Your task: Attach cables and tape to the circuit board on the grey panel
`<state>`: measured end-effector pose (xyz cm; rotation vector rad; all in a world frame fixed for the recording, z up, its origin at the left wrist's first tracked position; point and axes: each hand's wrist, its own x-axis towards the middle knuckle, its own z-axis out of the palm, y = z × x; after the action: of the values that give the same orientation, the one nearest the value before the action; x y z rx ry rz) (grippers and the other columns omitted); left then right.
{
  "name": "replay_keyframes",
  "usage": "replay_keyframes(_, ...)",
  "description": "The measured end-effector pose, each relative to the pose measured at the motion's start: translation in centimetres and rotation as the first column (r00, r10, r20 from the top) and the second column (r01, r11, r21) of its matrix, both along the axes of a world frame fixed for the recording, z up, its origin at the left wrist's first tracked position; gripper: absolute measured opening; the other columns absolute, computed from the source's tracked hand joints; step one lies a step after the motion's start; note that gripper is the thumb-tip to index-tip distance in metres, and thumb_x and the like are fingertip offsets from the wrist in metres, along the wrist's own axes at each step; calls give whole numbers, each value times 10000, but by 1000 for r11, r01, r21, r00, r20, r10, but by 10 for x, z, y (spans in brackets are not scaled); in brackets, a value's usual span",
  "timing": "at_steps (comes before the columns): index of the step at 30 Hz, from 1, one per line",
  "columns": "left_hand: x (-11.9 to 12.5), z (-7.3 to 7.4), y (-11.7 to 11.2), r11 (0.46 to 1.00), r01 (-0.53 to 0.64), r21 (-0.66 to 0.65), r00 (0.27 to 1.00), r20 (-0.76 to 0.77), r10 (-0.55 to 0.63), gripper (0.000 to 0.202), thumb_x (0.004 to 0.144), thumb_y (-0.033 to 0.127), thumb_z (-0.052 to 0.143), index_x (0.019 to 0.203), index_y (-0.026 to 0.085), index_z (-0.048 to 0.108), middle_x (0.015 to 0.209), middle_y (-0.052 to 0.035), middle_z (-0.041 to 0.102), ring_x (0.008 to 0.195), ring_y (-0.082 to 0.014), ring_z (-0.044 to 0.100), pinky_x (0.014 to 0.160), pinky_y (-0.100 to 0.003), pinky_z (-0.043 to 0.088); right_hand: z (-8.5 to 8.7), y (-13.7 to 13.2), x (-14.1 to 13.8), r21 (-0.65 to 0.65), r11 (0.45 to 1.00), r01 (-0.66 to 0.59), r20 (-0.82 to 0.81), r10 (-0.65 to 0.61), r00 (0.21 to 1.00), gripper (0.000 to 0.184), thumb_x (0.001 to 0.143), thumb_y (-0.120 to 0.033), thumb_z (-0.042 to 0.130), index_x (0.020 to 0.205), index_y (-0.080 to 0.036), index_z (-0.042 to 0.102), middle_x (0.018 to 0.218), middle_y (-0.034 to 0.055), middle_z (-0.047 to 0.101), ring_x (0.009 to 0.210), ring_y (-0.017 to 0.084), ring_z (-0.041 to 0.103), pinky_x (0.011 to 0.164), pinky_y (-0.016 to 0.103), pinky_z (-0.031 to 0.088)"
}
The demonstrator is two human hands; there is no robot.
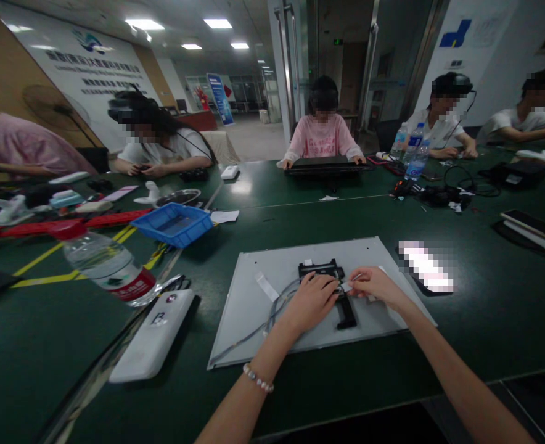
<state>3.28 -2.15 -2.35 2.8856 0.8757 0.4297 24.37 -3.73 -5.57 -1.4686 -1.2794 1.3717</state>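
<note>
A white board (249, 271) lies on the table in front of me. On it is a black plastic frame (346, 311) with an upright part at its lower right. My left hand (313, 299) rests over the frame's middle, fingers bent and holding it. From the right, my right hand (374, 287) pinches a small white piece (345, 287) at the frame's edge; its exact kind is too small to tell. Thin grey cables (272, 314) run from beneath my left hand toward the board's lower left. Beside them lies a white strip (267, 287).
Left of the board are a white power bank (155, 336), a tipped water bottle (110, 265) and a blue basket (175, 231). A lit phone (425, 268) lies to the right. Across the table, several people sit working, one holding a dark flat panel (325, 165).
</note>
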Motion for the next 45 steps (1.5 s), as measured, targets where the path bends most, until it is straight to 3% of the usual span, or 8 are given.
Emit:
replay_keyframes(6, 0, 0, 0, 1000, 1, 17, 1000, -19, -1, 276, 944, 265, 371, 1168, 212, 523, 1165, -47, 573, 1140, -183, 483, 1030, -409, 301, -6, 3, 0, 15, 1000, -23, 121, 21, 992, 177, 711, -315, 620, 816, -181, 571, 626, 4, 668, 573, 146, 649, 386, 166, 374)
replay_keyframes(12, -1, 0, -1, 1000, 4, 7, 1000, -18, -4, 274, 943, 256, 375, 1171, 213, 521, 1175, -49, 563, 1136, -198, 480, 1035, -427, 291, -8, 3, 0, 173, 982, -73, 188, 40, 981, 134, 710, -291, 621, 776, -180, 585, 649, 3, 662, 563, 141, 631, 538, 225, 462)
replay_keyframes(18, 0, 2, -1, 1000, 2, 2, 1000, -29, -2, 278, 947, 265, 367, 1175, 211, 517, 1183, -51, 556, 1145, -201, 471, 1039, -434, 284, 3, -2, -2, 313, 939, -140, 410, -1, 912, 111, 734, -301, 620, 738, -191, 639, 724, 7, 660, 634, 139, 592, 602, 240, 446)
replay_keyframes(24, 0, 2, -1, 1000, 4, 23, 999, -41, -3, 273, 954, 267, 353, 1166, 218, 519, 1172, -47, 559, 1133, -193, 479, 1049, -429, 269, 4, -3, 0, 364, 919, -151, 525, -69, 848, 93, 723, -270, 639, 746, -187, 671, 768, 31, 638, 682, 151, 569, 641, 252, 429)
replay_keyframes(33, 2, 5, -6, 995, 28, 96, 997, -69, -22, 323, 944, 295, 384, 1255, 232, 444, 1306, -68, 466, 1247, -215, 378, 1067, -442, 239, -1, -1, 0, 385, 912, -144, 504, -77, 860, 93, 735, -243, 616, 759, -177, 676, 780, 40, 648, 695, 159, 574, 656, 264, 436)
replay_keyframes(42, 4, 2, -7, 992, 65, 106, 993, -101, -54, 271, 931, 298, 415, 1182, 233, 497, 1285, -62, 471, 1282, -230, 332, 1076, -448, 232, -6, 1, 5, 396, 906, -152, 500, -73, 863, 131, 737, -271, 610, 811, -198, 691, 792, 32, 651, 719, 164, 585, 668, 273, 448)
replay_keyframes(45, 5, 2, -7, 993, 63, 103, 995, -89, -54, 269, 930, 300, 420, 1178, 234, 500, 1292, -63, 467, 1279, -227, 338, 1072, -442, 243, -9, 4, 10, 419, 903, -94, 458, -120, 881, 182, 747, -253, 581, 891, -200, 680, 855, 34, 656, 722, 157, 591, 685, 277, 454)
